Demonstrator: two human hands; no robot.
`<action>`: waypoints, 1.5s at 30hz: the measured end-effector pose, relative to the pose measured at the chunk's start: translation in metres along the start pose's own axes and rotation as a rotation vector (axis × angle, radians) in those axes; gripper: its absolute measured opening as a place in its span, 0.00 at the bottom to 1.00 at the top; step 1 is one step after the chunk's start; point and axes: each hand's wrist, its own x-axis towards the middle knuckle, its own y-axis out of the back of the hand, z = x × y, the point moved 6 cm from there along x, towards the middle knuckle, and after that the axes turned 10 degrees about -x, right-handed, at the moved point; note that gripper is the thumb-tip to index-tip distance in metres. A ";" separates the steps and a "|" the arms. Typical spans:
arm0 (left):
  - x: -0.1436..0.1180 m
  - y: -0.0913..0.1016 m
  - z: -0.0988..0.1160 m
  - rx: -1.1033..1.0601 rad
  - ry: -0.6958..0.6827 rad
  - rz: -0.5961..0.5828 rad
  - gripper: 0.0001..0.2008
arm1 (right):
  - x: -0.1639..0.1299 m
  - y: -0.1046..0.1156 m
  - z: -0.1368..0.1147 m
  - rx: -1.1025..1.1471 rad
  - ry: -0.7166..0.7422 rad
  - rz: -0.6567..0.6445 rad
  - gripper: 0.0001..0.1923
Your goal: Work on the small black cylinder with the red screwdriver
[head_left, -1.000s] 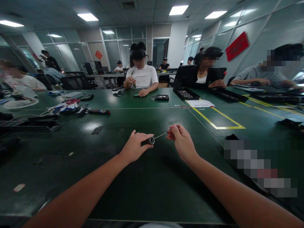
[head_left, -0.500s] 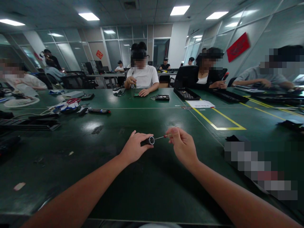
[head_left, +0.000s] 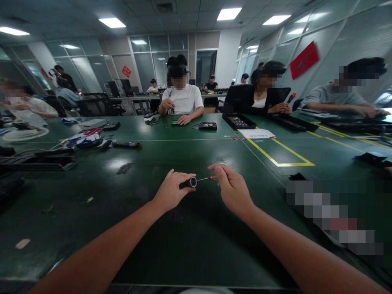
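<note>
Black tube (head_left: 189, 182) pinched in left hand (head_left: 170, 191); right hand (head_left: 232, 188) closed on thin tool (head_left: 206, 178) above counter (head_left: 190, 241) middle.

Both my bare forearms reach forward from the bottom corners and draw together ahead of me. My left hand (head_left: 171, 192) lies palm down, fingers curled closed with the thumb stretched toward the right. My right hand (head_left: 232, 188) is pinched shut, thumb against forefinger, knuckles up.
</note>
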 end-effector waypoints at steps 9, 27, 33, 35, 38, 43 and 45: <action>0.000 0.008 -0.001 -0.019 0.024 0.053 0.21 | 0.001 -0.004 0.006 0.054 -0.002 -0.023 0.17; 0.000 0.006 0.005 -0.002 0.029 0.017 0.21 | -0.001 -0.002 -0.001 -0.005 0.027 0.000 0.17; 0.001 0.009 0.003 -0.016 0.042 0.036 0.20 | 0.000 -0.006 0.006 0.049 0.003 0.004 0.11; 0.001 0.010 0.002 -0.017 0.042 0.035 0.20 | 0.000 -0.008 0.008 0.099 0.002 -0.013 0.11; 0.001 0.010 0.002 -0.007 0.030 0.025 0.20 | 0.001 -0.009 0.008 0.131 -0.011 -0.025 0.16; 0.001 0.005 0.003 0.035 0.027 -0.019 0.20 | 0.007 -0.015 0.018 0.192 -0.091 -0.084 0.16; 0.000 0.001 0.006 0.045 -0.011 -0.055 0.20 | 0.012 -0.017 0.029 0.321 -0.189 -0.064 0.16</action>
